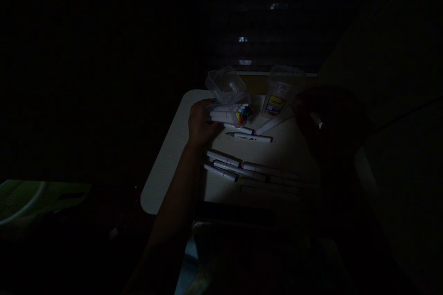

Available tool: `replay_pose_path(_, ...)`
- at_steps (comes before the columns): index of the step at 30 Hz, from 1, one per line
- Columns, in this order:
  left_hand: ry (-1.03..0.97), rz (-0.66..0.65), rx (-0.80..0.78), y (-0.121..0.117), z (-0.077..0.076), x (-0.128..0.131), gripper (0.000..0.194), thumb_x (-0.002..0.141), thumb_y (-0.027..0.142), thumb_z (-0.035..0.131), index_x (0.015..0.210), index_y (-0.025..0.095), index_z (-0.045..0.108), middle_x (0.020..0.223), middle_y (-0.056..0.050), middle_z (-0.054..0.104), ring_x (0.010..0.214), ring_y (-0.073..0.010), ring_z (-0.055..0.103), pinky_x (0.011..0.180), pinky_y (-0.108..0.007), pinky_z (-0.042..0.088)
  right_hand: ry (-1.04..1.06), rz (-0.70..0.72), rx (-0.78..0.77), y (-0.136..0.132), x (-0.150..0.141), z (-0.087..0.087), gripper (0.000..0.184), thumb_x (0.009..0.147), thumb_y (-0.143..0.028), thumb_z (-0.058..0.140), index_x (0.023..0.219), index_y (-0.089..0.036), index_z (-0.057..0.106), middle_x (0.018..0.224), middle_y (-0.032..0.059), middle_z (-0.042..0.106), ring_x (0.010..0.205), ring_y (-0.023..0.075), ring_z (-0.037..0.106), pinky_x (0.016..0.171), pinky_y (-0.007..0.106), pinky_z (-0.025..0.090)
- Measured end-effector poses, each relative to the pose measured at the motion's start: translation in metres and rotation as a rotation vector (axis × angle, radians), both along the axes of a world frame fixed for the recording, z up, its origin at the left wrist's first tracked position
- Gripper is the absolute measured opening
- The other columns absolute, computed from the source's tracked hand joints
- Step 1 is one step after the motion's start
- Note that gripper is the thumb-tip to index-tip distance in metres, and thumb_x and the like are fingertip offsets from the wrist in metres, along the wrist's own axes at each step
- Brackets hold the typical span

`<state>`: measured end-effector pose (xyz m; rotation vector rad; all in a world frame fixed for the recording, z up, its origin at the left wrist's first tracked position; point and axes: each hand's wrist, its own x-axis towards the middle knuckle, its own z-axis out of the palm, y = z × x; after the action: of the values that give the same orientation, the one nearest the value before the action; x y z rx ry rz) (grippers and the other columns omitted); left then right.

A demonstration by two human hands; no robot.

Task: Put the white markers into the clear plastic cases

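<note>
near the marker box [226, 117] in left hand [200, 122], label [275, 105] is blurred.

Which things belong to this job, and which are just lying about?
Job:
clear plastic box of white markers, at the left hand
loose white markers, probably

Lying about, it seems:
clear, yellow-labelled plastic container
dim green thing, far left

Your left hand [200, 122] is bare, and so is your left forearm [175, 193], slim at the wrist and broader towards the elbow. Your right hand [328, 117] shows only as a dim, rounded outline, and your right forearm [341, 198] sinks into shadow, so you can't tell whether a sleeve covers it. Your clothing is too dark to make out.
</note>
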<state>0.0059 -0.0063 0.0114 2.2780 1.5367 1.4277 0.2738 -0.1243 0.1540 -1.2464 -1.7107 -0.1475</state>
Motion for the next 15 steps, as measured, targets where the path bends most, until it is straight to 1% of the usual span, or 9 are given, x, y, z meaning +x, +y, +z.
replay_pose_path(3, -0.008, -0.015, 0.004, 0.0003, -0.0011, -0.0003, 0.061, 0.067, 0.047, 0.073, 0.119, 0.022, 0.052, 0.122, -0.01, 0.061, 0.119, -0.0297, 0.055, 0.103, -0.046, 0.043, -0.002, -0.022, -0.006, -0.0017, -0.0006, 0.0021, 0.012, 0.089, -0.029, 0.056, 0.095, -0.024, 0.067, 0.091, 0.0044, 0.07, 0.08, 0.0183, 0.068, 0.076, 0.035, 0.056)
replay_pose_path(8, -0.007, -0.025, 0.042, 0.0022, -0.0032, -0.0004, 0.061, 0.066, 0.046, 0.074, 0.119, 0.024, 0.053, 0.121, -0.009, 0.061, 0.117, -0.0286, 0.056, 0.102, -0.045, 0.043, -0.03, -0.021, 0.096, -0.0006, -0.0006, 0.0008, 0.01, 0.087, -0.024, 0.059, 0.094, -0.022, 0.067, 0.09, 0.0041, 0.071, 0.078, 0.0168, 0.068, 0.073, 0.032, 0.056)
replay_pose_path(12, 0.016, 0.013, 0.032, 0.0033, -0.0045, -0.0006, 0.059, 0.066, 0.046, 0.074, 0.117, 0.025, 0.054, 0.121, -0.008, 0.062, 0.116, -0.0281, 0.056, 0.101, -0.045, 0.044, -0.041, -0.059, 0.068, 0.0, -0.0008, 0.0008, 0.009, 0.088, -0.026, 0.058, 0.092, -0.024, 0.066, 0.09, 0.0033, 0.072, 0.08, 0.0184, 0.068, 0.075, 0.035, 0.056)
replay_pose_path(15, 0.023, 0.002, 0.046, 0.0034, -0.004, -0.001, 0.059, 0.065, 0.046, 0.074, 0.116, 0.024, 0.055, 0.12, -0.008, 0.062, 0.115, -0.0281, 0.057, 0.1, -0.045, 0.045, -0.047, -0.064, 0.086, 0.0003, -0.0007, 0.0008, 0.01, 0.088, -0.025, 0.057, 0.093, -0.024, 0.066, 0.09, 0.0038, 0.072, 0.08, 0.0179, 0.068, 0.075, 0.034, 0.056)
